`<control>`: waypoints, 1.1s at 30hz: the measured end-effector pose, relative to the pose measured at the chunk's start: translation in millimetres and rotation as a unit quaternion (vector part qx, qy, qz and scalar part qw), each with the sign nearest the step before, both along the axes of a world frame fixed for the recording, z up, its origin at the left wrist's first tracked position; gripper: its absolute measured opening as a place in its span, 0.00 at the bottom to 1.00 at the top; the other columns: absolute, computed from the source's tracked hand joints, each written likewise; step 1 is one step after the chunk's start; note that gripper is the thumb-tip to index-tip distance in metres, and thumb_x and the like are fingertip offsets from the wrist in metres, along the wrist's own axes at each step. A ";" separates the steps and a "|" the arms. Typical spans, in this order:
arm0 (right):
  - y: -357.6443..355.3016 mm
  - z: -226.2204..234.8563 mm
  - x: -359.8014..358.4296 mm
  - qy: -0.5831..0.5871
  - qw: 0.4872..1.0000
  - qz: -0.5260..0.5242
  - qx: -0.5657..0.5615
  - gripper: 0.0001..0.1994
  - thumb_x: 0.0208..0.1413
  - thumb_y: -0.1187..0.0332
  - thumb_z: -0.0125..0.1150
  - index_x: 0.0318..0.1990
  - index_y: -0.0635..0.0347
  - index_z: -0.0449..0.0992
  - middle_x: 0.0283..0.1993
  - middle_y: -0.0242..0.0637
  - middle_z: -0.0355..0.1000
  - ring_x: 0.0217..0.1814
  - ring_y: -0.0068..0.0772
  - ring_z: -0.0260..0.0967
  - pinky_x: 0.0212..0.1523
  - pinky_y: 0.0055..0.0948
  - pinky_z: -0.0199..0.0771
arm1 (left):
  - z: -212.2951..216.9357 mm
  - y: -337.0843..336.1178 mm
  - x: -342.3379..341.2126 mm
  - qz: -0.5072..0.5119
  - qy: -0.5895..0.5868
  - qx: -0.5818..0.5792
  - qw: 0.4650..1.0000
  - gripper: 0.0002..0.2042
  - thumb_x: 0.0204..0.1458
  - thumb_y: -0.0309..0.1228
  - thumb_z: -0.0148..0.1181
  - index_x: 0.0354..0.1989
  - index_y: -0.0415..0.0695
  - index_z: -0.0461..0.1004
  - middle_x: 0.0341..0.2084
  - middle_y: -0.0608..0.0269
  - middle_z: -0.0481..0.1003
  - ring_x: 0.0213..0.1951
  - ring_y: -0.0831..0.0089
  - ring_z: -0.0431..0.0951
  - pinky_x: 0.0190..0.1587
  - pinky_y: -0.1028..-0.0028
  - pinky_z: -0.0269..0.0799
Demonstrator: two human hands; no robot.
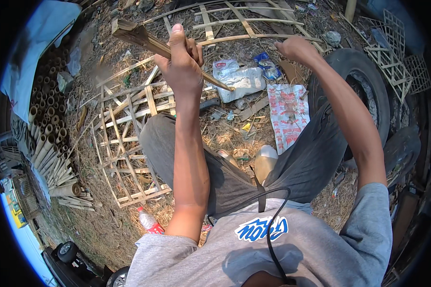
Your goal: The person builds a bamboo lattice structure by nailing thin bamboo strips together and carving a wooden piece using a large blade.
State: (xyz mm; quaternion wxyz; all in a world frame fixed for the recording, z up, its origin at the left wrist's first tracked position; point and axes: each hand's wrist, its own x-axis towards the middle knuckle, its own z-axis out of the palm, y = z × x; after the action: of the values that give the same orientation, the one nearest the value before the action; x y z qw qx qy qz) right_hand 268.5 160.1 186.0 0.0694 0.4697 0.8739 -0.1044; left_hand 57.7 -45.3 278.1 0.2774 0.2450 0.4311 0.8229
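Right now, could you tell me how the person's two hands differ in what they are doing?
The left hand is closed around a split bamboo stick, thumb up; the right hand is a fist with nothing visible in it. The left sits nearer the middle of the picture, the right farther toward the tyre. Both are raised over the littered ground.

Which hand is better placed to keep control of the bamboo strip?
Left, probably. The left hand is closed around the bamboo strip near its middle. The right hand is a closed fist off to the side, apart from it.

Bamboo stick point(167, 50): midsection hidden inside left hand point(181, 64). Right hand point(296, 48), right of stick: closed, contents indiscernible. Bottle point(148, 222): base behind left elbow.
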 end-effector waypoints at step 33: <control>-224.7 37.7 -30.2 0.669 0.667 -0.238 -0.227 0.36 0.65 0.30 0.43 0.27 0.59 0.69 0.15 0.29 0.61 0.13 0.19 0.55 0.17 0.22 0.53 | -24.2 -2.1 20.0 0.142 0.149 0.048 0.978 0.21 0.66 0.37 0.51 0.18 0.48 0.56 0.12 0.70 0.58 0.12 0.80 0.58 0.15 0.76 0.53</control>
State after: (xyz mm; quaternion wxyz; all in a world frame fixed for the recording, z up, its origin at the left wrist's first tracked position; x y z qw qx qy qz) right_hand 238.4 -64.6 223.7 -0.4563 0.4359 0.4932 -0.5989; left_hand 77.7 -47.3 253.8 0.0788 0.3142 0.4582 0.8277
